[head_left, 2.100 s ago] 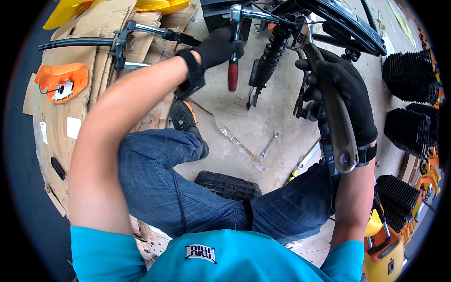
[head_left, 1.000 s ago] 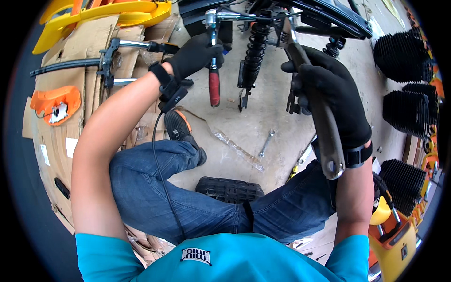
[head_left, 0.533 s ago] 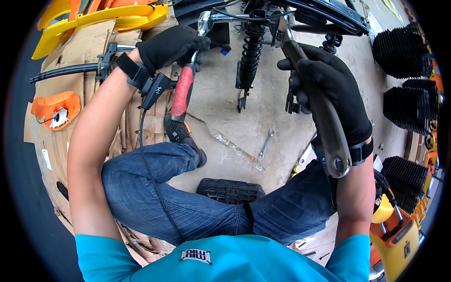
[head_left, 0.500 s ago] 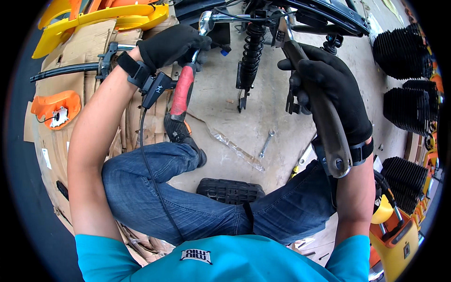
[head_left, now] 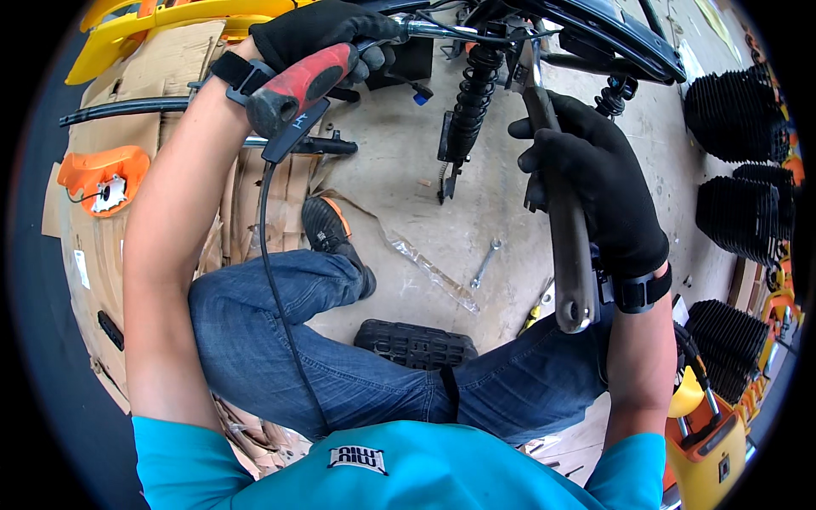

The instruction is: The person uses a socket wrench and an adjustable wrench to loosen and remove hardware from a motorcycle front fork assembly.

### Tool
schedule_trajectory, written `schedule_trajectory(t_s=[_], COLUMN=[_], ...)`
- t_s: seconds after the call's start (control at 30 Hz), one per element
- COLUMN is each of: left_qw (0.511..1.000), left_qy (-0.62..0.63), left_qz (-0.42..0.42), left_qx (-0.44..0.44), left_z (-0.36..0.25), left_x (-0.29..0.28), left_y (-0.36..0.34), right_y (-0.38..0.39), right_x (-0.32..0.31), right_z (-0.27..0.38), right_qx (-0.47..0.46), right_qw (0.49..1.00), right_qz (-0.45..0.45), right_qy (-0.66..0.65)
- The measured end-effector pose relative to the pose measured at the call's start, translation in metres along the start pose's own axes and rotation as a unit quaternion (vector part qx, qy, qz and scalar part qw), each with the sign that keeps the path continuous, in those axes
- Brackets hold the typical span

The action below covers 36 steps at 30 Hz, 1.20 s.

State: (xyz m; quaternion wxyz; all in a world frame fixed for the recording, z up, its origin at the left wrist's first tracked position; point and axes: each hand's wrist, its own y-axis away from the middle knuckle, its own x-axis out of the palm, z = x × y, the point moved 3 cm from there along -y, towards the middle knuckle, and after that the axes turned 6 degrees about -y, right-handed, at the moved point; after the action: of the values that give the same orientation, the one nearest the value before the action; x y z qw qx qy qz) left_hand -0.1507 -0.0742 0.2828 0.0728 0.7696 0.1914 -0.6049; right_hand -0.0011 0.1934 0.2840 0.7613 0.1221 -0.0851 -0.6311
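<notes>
My left hand [head_left: 331, 34], in a black glove, is closed round the neck of a ratchet wrench with a red and black handle [head_left: 316, 78]. The handle slants down and left past the wrist. A chrome extension [head_left: 438, 31] runs right from the glove to a black vehicle frame [head_left: 608, 42]. My right hand [head_left: 599, 174], also gloved, wraps a long dark-handled adjustable wrench [head_left: 568, 238]. Its upper end reaches the frame beside a coil-spring shock absorber [head_left: 478, 93]; the grip of its jaws is partly hidden.
On the concrete floor lie a small combination wrench [head_left: 486, 262], a clear plastic strip [head_left: 429, 270] and a black ribbed rubber pad [head_left: 415, 343]. Flattened cardboard [head_left: 183, 76] with an orange part [head_left: 102, 180] is at left. Black finned parts [head_left: 735, 219] line the right.
The ratchet handle has swung up and left, from pointing down toward me to lying across my left wrist. My left hand has risen. The adjustable wrench's lower end has shifted slightly left.
</notes>
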Motion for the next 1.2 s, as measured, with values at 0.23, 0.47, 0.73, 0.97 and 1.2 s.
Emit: schedule_trajectory(t_s=[0.23,0.47,0.73,0.97,1.2], left_qw=[0.993,0.955,0.815,0.776,0.841], left_qy=[0.051,0.237,0.407,0.491,0.460], left_qz=[0.049,0.099,-0.191,0.005,0.028], left_qx=[-0.096,-0.146,-0.366,-0.395,-0.283], left_z=[-0.001,0.016,-0.001,-0.005,-0.002], left_x=[0.002,0.025,0.149,0.110,0.036], left_y=[0.000,0.002,0.000,0.006,0.011], right_y=[-0.006,-0.006,-0.005,-0.004,-0.010], right_x=[-0.015,-0.011,-0.006,-0.012,-0.005], right_z=[0.014,0.014,0.011,0.004,0.009], right_qx=[0.034,-0.021,-0.110,-0.051,-0.011], right_qw=[0.997,0.999,0.989,0.988,0.987], right_qz=[0.014,0.029,-0.016,-0.002,-0.040], right_qy=[-0.070,0.014,-0.097,-0.147,-0.156])
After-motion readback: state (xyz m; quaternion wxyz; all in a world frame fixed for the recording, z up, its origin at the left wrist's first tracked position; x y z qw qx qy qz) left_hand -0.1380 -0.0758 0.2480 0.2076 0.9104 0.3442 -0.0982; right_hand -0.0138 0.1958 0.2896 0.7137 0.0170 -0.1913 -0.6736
